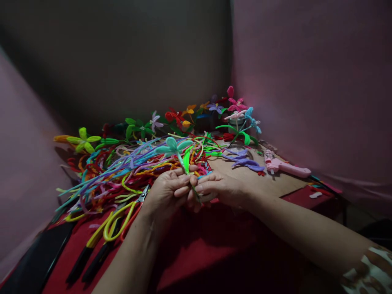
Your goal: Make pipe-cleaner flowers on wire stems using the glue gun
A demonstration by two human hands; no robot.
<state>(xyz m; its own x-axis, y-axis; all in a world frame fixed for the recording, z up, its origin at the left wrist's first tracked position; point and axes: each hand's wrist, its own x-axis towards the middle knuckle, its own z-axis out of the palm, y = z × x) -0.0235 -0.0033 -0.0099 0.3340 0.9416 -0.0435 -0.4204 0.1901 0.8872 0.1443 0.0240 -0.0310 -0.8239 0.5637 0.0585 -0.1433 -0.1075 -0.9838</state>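
Observation:
A mint-green pipe cleaner flower (173,146) with a bright green leaf (186,159) stands upright above my two hands. My left hand (170,185) pinches its stem just under the leaf. Close beside it, my right hand (211,188) has its fingers closed around the lower stem (196,194), which slants down to the right. The fingertips of both hands nearly touch, and they partly hide the stem. Behind the hands spreads a heap of loose, many-coloured pipe cleaners (122,163).
Yellow-handled pliers (104,228) and scissors (125,222) lie left of my left forearm. A pink glue gun (286,166) rests on a board (254,179) at right, near purple pipe cleaner pieces (245,159). Finished flowers (82,141) line the back. Red cloth (202,253) covers the table.

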